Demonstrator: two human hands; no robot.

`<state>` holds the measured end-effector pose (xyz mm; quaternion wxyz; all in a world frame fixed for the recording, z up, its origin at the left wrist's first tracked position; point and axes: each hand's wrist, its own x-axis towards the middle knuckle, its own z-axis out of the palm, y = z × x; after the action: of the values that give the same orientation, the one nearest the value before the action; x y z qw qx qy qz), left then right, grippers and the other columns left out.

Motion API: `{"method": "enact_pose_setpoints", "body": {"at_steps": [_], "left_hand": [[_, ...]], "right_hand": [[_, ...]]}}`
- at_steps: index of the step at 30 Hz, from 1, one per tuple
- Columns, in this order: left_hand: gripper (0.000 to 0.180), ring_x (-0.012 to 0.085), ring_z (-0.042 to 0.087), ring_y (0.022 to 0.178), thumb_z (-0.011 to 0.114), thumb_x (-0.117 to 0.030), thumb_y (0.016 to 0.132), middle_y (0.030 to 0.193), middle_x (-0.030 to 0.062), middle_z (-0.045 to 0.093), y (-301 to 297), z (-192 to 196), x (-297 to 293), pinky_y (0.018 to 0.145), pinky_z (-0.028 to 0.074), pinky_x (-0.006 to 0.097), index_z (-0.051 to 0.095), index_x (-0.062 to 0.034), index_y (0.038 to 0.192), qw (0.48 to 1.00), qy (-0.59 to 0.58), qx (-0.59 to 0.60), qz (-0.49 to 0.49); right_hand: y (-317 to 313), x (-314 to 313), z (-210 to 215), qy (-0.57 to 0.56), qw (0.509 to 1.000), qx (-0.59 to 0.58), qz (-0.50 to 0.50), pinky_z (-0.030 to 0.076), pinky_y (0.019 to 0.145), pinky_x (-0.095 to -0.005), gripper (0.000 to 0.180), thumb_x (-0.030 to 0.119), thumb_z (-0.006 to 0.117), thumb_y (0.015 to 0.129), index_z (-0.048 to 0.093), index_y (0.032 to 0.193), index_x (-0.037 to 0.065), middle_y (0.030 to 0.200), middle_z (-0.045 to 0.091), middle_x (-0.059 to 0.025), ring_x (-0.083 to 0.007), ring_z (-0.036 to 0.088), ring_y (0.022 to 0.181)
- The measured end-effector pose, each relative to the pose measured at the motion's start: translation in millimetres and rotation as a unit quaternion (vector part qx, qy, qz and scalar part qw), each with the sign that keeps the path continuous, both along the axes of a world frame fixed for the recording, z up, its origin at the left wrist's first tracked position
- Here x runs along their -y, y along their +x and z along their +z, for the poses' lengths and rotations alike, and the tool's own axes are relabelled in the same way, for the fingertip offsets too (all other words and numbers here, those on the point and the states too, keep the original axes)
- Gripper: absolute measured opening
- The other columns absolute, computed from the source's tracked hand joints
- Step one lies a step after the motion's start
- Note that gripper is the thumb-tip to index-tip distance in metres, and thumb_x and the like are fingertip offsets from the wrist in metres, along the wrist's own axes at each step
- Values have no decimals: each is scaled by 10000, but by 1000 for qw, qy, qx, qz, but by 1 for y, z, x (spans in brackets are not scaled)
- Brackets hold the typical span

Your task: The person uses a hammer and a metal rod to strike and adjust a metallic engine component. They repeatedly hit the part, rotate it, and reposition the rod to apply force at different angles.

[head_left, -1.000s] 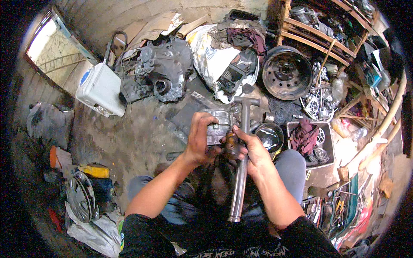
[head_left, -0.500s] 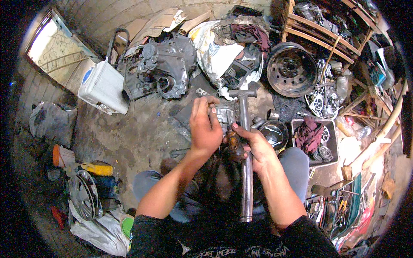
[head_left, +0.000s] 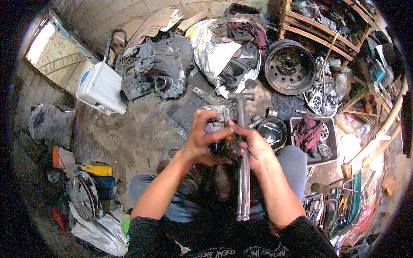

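Observation:
My right hand (head_left: 257, 148) is closed around the shaft of a steel hammer (head_left: 243, 185), its head pointing away from me. Against that shaft, the same hand pinches a short, rusty brown cylindrical metal part (head_left: 231, 144). My left hand (head_left: 198, 136) curves round the rusty part from the left, its fingers bent over and under it; where they touch it is partly hidden. Just beyond the hands, a grey cast metal piece (head_left: 223, 112) sits on the floor, partly covered by my left fingers. Dark shapes between my knees are too dim to make out.
A large gearbox casing (head_left: 172, 58) and a white sack (head_left: 215, 56) lie ahead. To the right are a steel wheel rim (head_left: 290, 66), a black bowl (head_left: 272, 133), a parts bin (head_left: 316, 157) and a toolbox (head_left: 344, 206). A white jerrycan (head_left: 103, 88) stands left.
My left hand has turned and lowered from beside the rusty part to curl around it. The right hand still holds the hammer and the part, nearly in place.

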<state>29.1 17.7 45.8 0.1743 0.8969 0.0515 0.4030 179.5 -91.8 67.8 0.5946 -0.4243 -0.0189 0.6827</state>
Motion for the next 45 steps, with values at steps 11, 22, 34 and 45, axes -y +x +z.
{"method": "enact_pose_setpoints", "body": {"at_steps": [11,22,34,45], "left_hand": [[620,300,512,992,818,-383,510,1155,46,548,8,1,5,848,398,467,666,-266,1100,996,88,22,-5],[644,265,545,991,793,-337,528,1187,-15,612,9,3,1,831,391,450,643,-215,1142,995,95,9,11],[463,281,531,986,726,-247,689,1189,-32,623,4,17,1,851,417,447,672,-270,1148,981,156,-111,27],[496,318,542,974,725,-196,649,1189,19,632,7,20,6,850,436,456,636,-170,1137,984,143,-98,48]], "right_hand": [[0,-2,-4,-30,998,51,-23,275,354,-211,242,312,719,859,578,851,116,552,412,87,-51,334,378],[16,14,11,21,994,68,-83,299,325,-194,328,291,745,823,570,963,52,688,587,-17,-51,392,397],[35,54,19,52,980,174,-76,291,276,-196,257,209,664,881,518,941,6,714,634,-140,-45,367,321],[42,60,15,68,981,158,-95,298,277,-190,239,221,656,881,506,891,34,627,549,-66,-40,347,329]]}}
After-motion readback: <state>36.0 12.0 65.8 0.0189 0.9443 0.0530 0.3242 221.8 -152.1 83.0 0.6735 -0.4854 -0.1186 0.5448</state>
